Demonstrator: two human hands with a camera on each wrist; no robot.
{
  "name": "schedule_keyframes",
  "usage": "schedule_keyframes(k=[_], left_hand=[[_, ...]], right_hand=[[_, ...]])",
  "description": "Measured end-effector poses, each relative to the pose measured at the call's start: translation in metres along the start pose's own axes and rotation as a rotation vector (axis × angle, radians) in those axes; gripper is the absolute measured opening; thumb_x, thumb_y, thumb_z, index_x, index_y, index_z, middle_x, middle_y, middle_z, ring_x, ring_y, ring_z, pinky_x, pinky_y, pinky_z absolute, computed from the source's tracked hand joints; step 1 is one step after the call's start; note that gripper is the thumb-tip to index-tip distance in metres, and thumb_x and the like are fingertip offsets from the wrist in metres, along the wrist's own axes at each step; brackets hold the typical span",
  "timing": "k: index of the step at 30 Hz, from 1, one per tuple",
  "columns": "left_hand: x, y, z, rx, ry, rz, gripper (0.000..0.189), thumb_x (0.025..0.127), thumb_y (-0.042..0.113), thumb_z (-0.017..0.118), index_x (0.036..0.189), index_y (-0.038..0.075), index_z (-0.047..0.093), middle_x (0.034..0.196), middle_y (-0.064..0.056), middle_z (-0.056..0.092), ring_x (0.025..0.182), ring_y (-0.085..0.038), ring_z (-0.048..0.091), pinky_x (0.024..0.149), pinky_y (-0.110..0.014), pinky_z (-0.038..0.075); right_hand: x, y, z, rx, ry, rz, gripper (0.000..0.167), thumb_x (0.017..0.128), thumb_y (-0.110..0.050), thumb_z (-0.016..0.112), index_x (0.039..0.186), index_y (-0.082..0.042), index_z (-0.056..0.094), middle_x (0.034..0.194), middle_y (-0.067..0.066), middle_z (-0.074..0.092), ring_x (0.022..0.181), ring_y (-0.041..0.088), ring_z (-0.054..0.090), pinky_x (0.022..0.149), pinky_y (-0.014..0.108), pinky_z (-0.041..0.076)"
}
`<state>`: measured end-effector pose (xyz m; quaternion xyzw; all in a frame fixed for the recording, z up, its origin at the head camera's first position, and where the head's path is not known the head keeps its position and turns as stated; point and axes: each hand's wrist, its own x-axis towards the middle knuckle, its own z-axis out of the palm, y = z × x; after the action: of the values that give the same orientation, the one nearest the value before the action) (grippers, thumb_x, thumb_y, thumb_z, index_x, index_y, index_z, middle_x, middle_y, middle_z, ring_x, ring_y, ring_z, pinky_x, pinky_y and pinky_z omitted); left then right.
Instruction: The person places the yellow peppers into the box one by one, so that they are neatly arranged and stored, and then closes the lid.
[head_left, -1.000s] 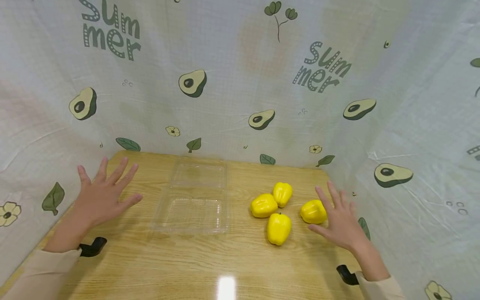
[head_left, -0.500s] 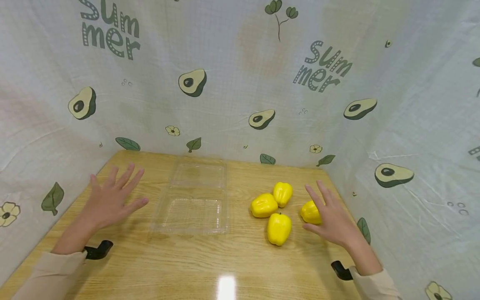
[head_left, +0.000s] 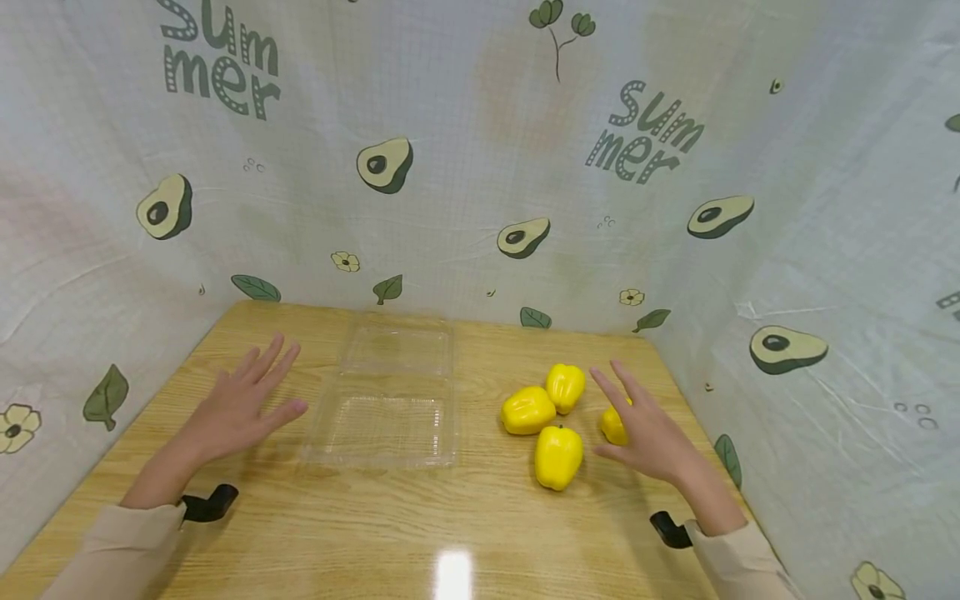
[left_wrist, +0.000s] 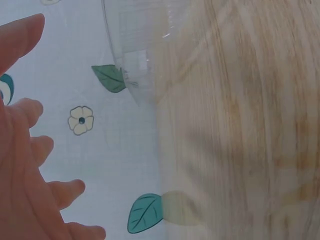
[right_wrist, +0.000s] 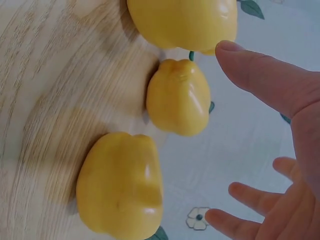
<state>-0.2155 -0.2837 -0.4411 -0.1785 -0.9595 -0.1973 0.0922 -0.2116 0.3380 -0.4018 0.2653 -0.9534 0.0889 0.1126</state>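
Several yellow bell peppers lie on the right half of the table: a front pepper (head_left: 558,458), a left pepper (head_left: 527,411), a back pepper (head_left: 566,387) and a right pepper (head_left: 612,426). My right hand (head_left: 651,435) hovers over the right one with fingers spread, hiding part of it and holding nothing. In the right wrist view its thumb (right_wrist: 260,75) overlaps the edge of a large pepper (right_wrist: 182,22). A clear plastic clamshell box (head_left: 386,427) lies unfolded left of the peppers. Left of the box, my left hand (head_left: 234,414) is held in the air, fingers extended, with nothing in it.
A wooden table (head_left: 360,533) carries everything. Behind it and along both sides hangs a pale cloth (head_left: 450,200) printed with avocados, leaves and lettering. Black wrist mounts show at both cuffs, one being the left mount (head_left: 211,504).
Both hands have moved inward, the left toward the box and the right leftward, covering more of the right pepper. The peppers and the box have stayed where they were.
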Motion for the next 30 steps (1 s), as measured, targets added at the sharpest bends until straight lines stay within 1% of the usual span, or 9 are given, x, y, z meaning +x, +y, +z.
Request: schedule_keyframes(k=[5,9,15,17,19,21,24,28,30], left_hand=[[-0.001,0.000,0.004,-0.105,-0.036,0.002,0.091,0.106,0.046,0.064,0.173,0.022,0.007,0.179,-0.010,-0.004,0.156,-0.061,0.008,0.107,-0.088,0.022],[-0.001,0.001,0.009,-0.175,-0.047,0.001,0.090,0.107,0.044,0.063,0.172,0.027,0.005,0.179,-0.006,-0.007,0.157,-0.057,0.013,0.104,-0.088,0.026],[0.001,0.002,0.016,-0.339,-0.059,0.010,0.086,0.108,0.036,0.063,0.172,0.028,0.007,0.179,-0.007,-0.007,0.157,-0.058,0.009,0.106,-0.089,0.020],[0.002,0.002,0.019,-0.384,-0.064,0.011,0.086,0.108,0.034,0.064,0.172,0.027,0.008,0.179,-0.009,-0.006,0.158,-0.057,0.005,0.108,-0.089,0.017],[0.002,0.002,0.021,-0.417,-0.069,0.015,0.085,0.108,0.032,0.063,0.172,0.026,0.008,0.179,-0.012,-0.005,0.158,-0.057,0.004,0.108,-0.088,0.020],[0.003,0.003,0.022,-0.439,-0.075,0.020,0.084,0.109,0.030,0.063,0.172,0.024,0.008,0.179,-0.015,-0.004,0.157,-0.058,0.006,0.108,-0.085,0.027],[0.003,0.005,0.023,-0.476,-0.082,0.033,0.082,0.110,0.027,0.061,0.172,0.021,0.009,0.178,-0.020,-0.002,0.154,-0.060,0.018,0.103,-0.081,0.040],[0.003,0.006,0.026,-0.515,-0.081,0.036,0.079,0.110,0.025,0.060,0.172,0.021,0.011,0.177,-0.021,0.000,0.148,-0.059,0.033,0.101,-0.079,0.044],[0.003,0.006,0.027,-0.526,-0.076,0.032,0.078,0.111,0.025,0.059,0.172,0.022,0.011,0.178,-0.020,0.002,0.147,-0.059,0.036,0.101,-0.079,0.044]], right_hand=[[0.003,-0.002,0.002,0.026,-0.037,0.011,0.120,0.080,-0.025,0.097,0.172,-0.020,0.018,0.174,0.027,0.013,0.148,0.057,0.035,0.101,0.072,0.049],[0.005,-0.003,0.003,0.065,-0.056,0.001,0.118,0.083,-0.024,0.095,0.172,-0.020,0.018,0.175,0.024,0.011,0.150,0.056,0.032,0.100,0.070,0.051],[0.007,-0.004,0.007,0.131,-0.084,-0.005,0.117,0.084,-0.021,0.093,0.172,-0.022,0.016,0.176,0.021,0.010,0.151,0.055,0.030,0.094,0.066,0.057],[0.007,-0.004,0.008,0.149,-0.089,-0.009,0.118,0.083,-0.018,0.094,0.172,-0.021,0.017,0.175,0.022,0.011,0.151,0.055,0.032,0.096,0.066,0.055],[0.007,-0.004,0.010,0.164,-0.090,-0.019,0.118,0.082,-0.016,0.095,0.172,-0.020,0.018,0.175,0.023,0.012,0.150,0.054,0.033,0.101,0.067,0.053],[0.008,-0.005,0.011,0.186,-0.088,-0.029,0.117,0.082,-0.015,0.095,0.171,-0.018,0.019,0.174,0.024,0.013,0.150,0.054,0.035,0.103,0.068,0.051],[0.008,-0.007,0.012,0.213,-0.092,-0.034,0.117,0.082,-0.013,0.094,0.172,-0.019,0.019,0.174,0.023,0.013,0.150,0.053,0.034,0.103,0.066,0.052],[0.009,-0.010,0.014,0.239,-0.106,-0.035,0.118,0.082,-0.011,0.094,0.172,-0.020,0.018,0.175,0.023,0.013,0.150,0.052,0.035,0.102,0.063,0.053],[0.010,-0.011,0.014,0.247,-0.114,-0.038,0.118,0.082,-0.010,0.094,0.172,-0.020,0.019,0.174,0.024,0.014,0.150,0.052,0.036,0.102,0.062,0.054]])
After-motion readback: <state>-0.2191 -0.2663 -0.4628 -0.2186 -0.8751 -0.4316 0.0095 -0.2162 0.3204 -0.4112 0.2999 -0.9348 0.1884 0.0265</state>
